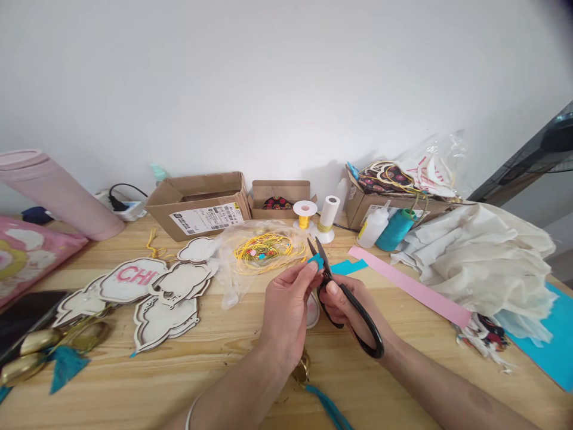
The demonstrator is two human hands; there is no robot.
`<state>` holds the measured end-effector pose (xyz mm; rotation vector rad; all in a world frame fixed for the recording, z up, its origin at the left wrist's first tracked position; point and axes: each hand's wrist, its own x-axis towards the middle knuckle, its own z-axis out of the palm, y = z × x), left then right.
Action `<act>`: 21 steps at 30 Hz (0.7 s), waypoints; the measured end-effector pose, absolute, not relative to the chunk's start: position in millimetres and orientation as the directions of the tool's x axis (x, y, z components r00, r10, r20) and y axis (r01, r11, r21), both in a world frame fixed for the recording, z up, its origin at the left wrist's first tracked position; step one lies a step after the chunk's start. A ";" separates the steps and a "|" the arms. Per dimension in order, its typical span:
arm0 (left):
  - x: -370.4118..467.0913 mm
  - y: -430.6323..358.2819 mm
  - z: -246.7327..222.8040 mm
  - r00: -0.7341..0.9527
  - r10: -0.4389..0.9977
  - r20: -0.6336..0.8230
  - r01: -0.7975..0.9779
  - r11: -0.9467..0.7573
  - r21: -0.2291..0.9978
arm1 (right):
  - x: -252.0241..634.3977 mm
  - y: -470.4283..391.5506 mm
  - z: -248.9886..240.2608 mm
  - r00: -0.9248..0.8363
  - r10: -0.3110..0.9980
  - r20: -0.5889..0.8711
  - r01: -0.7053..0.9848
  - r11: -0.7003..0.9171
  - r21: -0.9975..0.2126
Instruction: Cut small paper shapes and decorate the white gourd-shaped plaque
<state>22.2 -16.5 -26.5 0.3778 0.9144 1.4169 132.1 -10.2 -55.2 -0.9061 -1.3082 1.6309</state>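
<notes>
My left hand (290, 298) pinches a small blue piece (317, 261), paper or felt, between thumb and fingers. My right hand (351, 304) is closed on black-handled scissors (364, 325), whose parted blades point up and away beside the blue piece. Whether the blades touch it I cannot tell. Just behind the scissors a blue strip with a notched end (349, 266) lies on the table. Under my hands, partly hidden, are a pale rounded piece (312, 312) and a brass bell (301, 367) with a teal ribbon (329, 406).
Cloud-shaped plaques (168, 319) and brass bells (40, 341) lie on the left. A bag of yellow cord (264, 254), thread spools (304, 215), a glue bottle (373, 226) and cardboard boxes (201, 209) stand behind. A pink strip (416, 289) and white cloth (483, 257) lie right.
</notes>
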 end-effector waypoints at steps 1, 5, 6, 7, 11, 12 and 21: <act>22.3 -16.6 -26.4 -0.101 0.943 -0.317 -0.677 0.168 0.717 | 131.9 -10.1 -55.2 -0.389 0.920 -0.034 -0.170 -0.109 -0.979; 23.2 -16.3 -25.8 -0.101 0.941 -0.324 -0.673 0.175 0.718 | 132.0 -10.0 -55.2 -0.394 0.918 -0.054 -0.182 -0.135 -0.974; 23.4 -16.1 -25.8 -0.102 0.941 -0.324 -0.672 0.175 0.719 | 132.4 -9.9 -55.3 -0.392 0.918 -0.054 -0.177 -0.133 -0.975; 23.5 -16.0 -25.7 -0.105 0.940 -0.325 -0.672 0.174 0.720 | 132.8 -9.9 -55.4 -0.392 0.918 -0.053 -0.168 -0.128 -0.977; 23.4 -16.1 -25.7 -0.115 0.936 -0.333 -0.670 0.174 0.722 | 134.3 -9.8 -56.0 -0.399 0.916 -0.040 -0.149 -0.107 -0.983; 23.2 -16.2 -25.7 -0.114 0.937 -0.330 -0.669 0.173 0.722 | 134.2 -9.9 -55.9 -0.400 0.916 -0.043 -0.152 -0.112 -0.982; 23.0 -15.7 -25.7 -0.107 0.939 -0.328 -0.670 0.175 0.721 | 130.4 -12.0 -53.1 -0.369 0.927 -0.066 -0.180 -0.141 -0.974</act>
